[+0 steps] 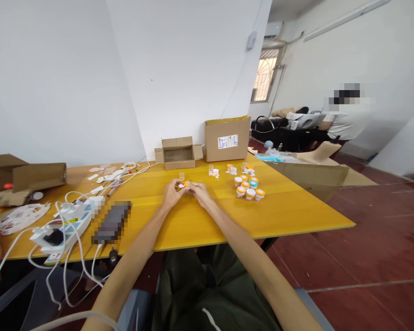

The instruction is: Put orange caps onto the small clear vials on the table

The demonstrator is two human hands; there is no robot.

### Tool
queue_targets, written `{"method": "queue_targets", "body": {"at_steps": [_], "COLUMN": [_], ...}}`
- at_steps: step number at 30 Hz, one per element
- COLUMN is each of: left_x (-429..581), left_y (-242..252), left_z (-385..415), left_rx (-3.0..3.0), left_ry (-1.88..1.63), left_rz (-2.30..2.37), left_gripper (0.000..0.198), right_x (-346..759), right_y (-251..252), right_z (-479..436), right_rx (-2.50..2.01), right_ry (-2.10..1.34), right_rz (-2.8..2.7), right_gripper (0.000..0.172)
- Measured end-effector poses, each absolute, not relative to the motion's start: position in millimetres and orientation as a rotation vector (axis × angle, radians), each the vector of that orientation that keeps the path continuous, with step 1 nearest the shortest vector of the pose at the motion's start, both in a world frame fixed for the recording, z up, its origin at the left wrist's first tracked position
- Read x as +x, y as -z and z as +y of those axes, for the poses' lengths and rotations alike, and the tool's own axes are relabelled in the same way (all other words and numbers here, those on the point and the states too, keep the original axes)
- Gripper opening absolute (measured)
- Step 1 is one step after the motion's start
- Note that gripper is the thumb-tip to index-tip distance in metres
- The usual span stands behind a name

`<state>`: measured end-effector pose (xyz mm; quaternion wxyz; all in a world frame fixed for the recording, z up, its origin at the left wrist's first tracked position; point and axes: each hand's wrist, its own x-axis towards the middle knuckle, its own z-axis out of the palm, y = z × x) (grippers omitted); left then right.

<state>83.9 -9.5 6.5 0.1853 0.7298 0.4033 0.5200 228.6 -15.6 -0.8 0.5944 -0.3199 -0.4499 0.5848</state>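
My left hand (pixel 173 192) and my right hand (pixel 198 192) meet over the middle of the yellow table (pixel 189 225). Between their fingertips is an orange lid (pixel 185 184) with small white pieces by it; both hands appear to hold it. Just behind the fingers stands a small clear cup (pixel 182 175). To the right, several small jars (pixel 250 193) with orange, white and teal lids stand grouped. Behind them lie piles of small white pieces (pixel 231 171) with more lids and clear cups.
An open small box (pixel 178 156) and a larger carton (pixel 227 140) stand at the back. At left are a power strip (pixel 74 227) with white cables, a dark phone (pixel 112 222) and an open box (pixel 37 176). A person (pixel 345 120) sits far right.
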Motion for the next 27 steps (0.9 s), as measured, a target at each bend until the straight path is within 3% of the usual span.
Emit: {"method": "queue_targets", "body": {"at_steps": [7,27], "left_x": [81.3,78.5], "left_y": [-13.7,-15.8], "left_z": [-13.2,-14.9], "left_rx": [2.112,2.275], "left_ry": [-1.452,-1.464], "left_rz": [1.081,0.858], "left_gripper": [0.017,0.017], "right_x": [228.5,229.3], "right_y": [2.1,0.0], "right_z": [-15.3,-16.0], "right_rx": [-0.761,-0.752], "right_ry": [-1.373,-1.421], "right_rz": [-1.039,-1.007], "right_gripper": [0.032,0.035]}}
